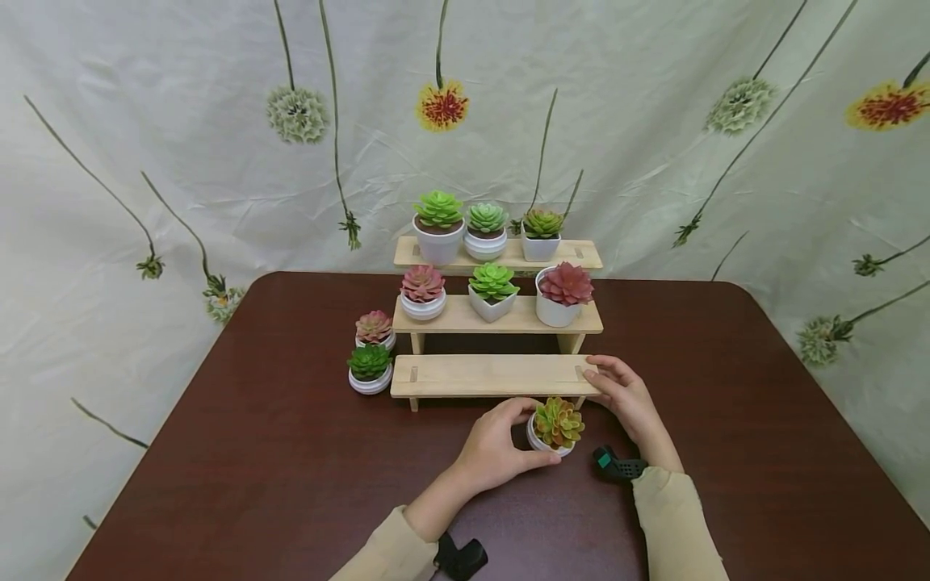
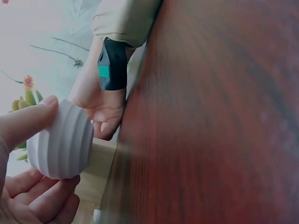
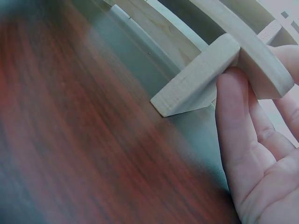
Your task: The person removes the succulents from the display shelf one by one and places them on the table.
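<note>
My left hand pinches a small potted succulent between thumb and fingers, just in front of the lowest step. Its plant is yellow-green tinged with orange; the left wrist view shows its white ribbed pot tipped on its side in that camera. At the right end of the lowest wooden step, my right hand grips the board. In the right wrist view the thumb presses by the leg under the board, with the other fingers around its end.
Potted succulents stand in rows of three on the top step and middle step. Left of the rack, a pink succulent and a dark green one sit on the brown table. A flowered cloth hangs behind.
</note>
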### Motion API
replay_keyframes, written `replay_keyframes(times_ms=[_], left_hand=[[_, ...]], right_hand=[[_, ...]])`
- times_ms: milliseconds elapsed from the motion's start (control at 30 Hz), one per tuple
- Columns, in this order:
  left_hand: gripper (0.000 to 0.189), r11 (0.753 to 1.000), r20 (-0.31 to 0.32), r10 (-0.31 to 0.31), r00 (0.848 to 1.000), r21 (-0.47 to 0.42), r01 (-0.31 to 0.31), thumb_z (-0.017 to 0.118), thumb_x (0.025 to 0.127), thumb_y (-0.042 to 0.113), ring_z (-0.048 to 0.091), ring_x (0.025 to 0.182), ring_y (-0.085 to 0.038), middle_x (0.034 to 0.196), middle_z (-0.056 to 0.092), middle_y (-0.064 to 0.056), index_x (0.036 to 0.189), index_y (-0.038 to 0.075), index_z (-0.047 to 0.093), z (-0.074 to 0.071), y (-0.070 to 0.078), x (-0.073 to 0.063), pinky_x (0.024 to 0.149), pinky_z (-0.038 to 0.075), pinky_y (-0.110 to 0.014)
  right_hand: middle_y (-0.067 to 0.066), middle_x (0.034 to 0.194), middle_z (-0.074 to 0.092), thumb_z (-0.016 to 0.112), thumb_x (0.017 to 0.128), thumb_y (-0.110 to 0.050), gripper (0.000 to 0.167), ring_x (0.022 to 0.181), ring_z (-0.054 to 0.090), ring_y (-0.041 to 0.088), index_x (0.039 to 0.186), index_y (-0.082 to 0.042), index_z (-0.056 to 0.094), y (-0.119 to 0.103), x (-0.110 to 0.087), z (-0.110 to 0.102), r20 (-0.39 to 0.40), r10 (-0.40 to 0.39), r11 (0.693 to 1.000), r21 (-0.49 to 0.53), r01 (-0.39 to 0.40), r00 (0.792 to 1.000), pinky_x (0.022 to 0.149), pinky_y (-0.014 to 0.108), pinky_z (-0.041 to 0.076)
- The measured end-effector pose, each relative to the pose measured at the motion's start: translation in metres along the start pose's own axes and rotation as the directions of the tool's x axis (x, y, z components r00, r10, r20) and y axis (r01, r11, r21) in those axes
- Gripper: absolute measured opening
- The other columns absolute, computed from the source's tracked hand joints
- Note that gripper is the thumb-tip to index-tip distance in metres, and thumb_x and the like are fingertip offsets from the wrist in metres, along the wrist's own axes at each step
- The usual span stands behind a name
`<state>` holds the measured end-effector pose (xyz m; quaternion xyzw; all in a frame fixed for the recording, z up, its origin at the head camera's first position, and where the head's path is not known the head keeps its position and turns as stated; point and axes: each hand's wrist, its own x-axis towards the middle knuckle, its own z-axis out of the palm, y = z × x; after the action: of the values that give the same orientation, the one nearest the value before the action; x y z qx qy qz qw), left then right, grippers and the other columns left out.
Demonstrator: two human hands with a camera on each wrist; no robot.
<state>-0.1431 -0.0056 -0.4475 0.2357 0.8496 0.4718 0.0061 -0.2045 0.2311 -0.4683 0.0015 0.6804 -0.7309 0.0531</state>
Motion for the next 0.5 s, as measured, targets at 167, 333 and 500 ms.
replay_keyframes(times_ms=[167, 333, 500], left_hand=[[0.049, 0.999, 0.011, 0.012, 1.000, -0.053, -0.012, 0.082, 0.073, 0.030, 0.062, 0.101, -0.014, 0.110, 0.062, -0.001, 0.111, 0.010, 0.059, 0.0022, -0.0050, -0.0003, 0.088, 0.048, -0.027], [0.037, 0.998, -0.023, 0.044, 0.999, -0.041, -0.045, 0.078, 0.077, 0.019, 0.065, 0.095, -0.012, 0.105, 0.064, -0.004, 0.107, 0.005, 0.062, 0.0009, -0.0083, 0.0004, 0.086, 0.048, -0.029], [0.041, 1.000, -0.009, 0.029, 1.000, -0.006, -0.029, 0.079, 0.077, 0.021, 0.064, 0.096, -0.009, 0.108, 0.063, -0.003, 0.110, 0.005, 0.061, -0.0013, -0.0083, 0.0007, 0.087, 0.047, -0.030]], right_hand=[[-0.001, 0.102, 0.061, 0.061, 0.092, -0.014, 0.031, 0.085, 0.062, 0.012, 0.118, -0.001, 0.051, 0.0010, -0.0001, 0.0005, -0.005, 0.001, 1.000, 0.003, -0.001, 1.000, 0.076, 0.028, 0.053], [0.000, 0.102, 0.061, 0.063, 0.091, -0.016, 0.030, 0.084, 0.063, 0.012, 0.116, -0.003, 0.053, 0.0016, 0.0006, 0.0008, -0.029, 0.003, 1.000, -0.016, -0.004, 1.000, 0.075, 0.027, 0.053], [0.000, 0.101, 0.061, 0.064, 0.090, -0.017, 0.027, 0.082, 0.062, 0.011, 0.114, -0.007, 0.055, 0.0026, 0.0016, 0.0010, -0.054, 0.013, 0.999, -0.032, -0.015, 0.998, 0.072, 0.026, 0.053]])
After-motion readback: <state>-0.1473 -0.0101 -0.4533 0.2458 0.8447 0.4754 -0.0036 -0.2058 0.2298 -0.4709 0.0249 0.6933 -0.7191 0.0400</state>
